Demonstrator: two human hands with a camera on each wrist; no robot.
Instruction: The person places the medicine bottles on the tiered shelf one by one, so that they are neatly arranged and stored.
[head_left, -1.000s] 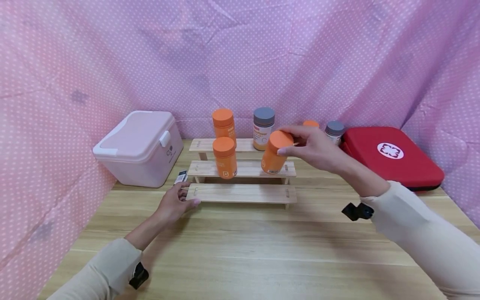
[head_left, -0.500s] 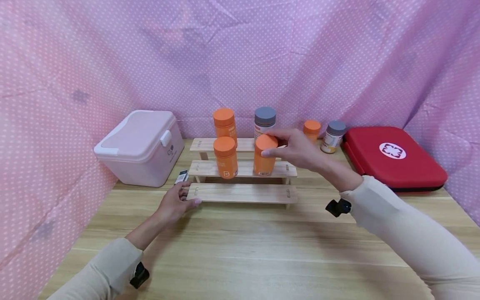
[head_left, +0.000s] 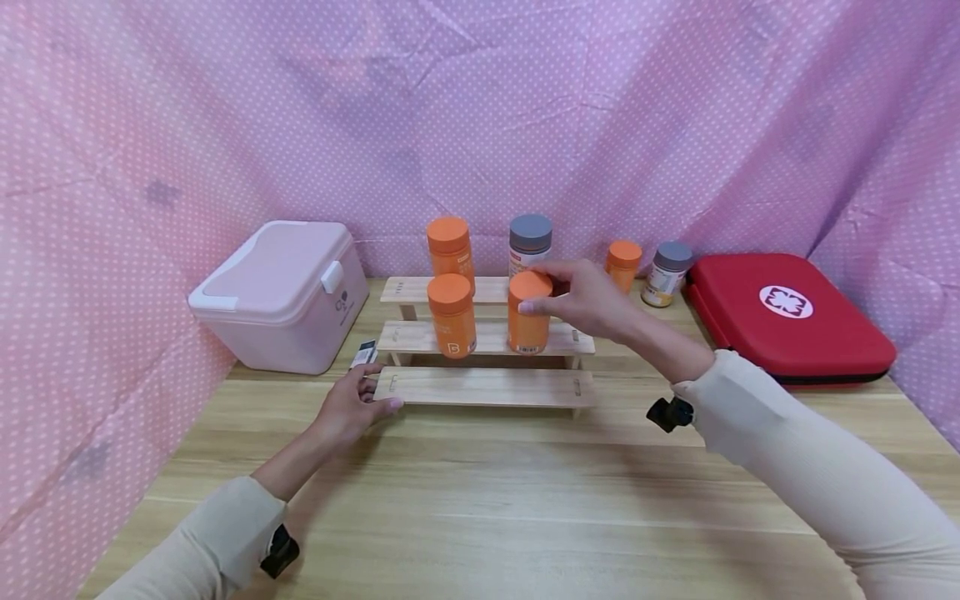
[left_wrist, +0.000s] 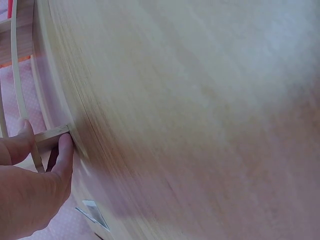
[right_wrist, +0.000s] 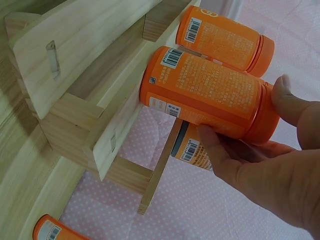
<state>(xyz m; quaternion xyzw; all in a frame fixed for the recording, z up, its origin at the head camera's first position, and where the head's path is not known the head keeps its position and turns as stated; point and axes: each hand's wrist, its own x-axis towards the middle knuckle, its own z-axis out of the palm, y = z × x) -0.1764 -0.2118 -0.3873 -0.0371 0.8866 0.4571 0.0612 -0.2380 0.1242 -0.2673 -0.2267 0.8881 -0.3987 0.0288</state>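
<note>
My right hand (head_left: 592, 300) pinches an orange bottle (head_left: 528, 321) near its cap, thumb on the near side. In the right wrist view that bottle (right_wrist: 205, 92) stands with its base on the middle tier of a three-step wooden rack (head_left: 487, 387). My left hand (head_left: 351, 410) grips the left end of the lowest tier; the left wrist view shows thumb and fingers around the wood (left_wrist: 52, 134). Left of the held bottle, a second orange bottle (head_left: 452, 321) stands on the middle tier. On the top tier are another orange bottle (head_left: 447, 242) and a grey-capped bottle (head_left: 530, 237), partly hidden.
A pale pink lidded box (head_left: 281, 292) stands at the left, with a small tag (head_left: 363, 354) by the rack. Behind my right hand are a small orange bottle (head_left: 624, 260) and a grey-capped one (head_left: 666, 275). A red case (head_left: 787, 321) lies at the right. Pink dotted cloth (head_left: 480, 125) hangs behind.
My right hand has moved left with the orange bottle, which went from tilted to upright on the middle tier. Over the last half second it shifts only slightly. My left hand keeps its place.
</note>
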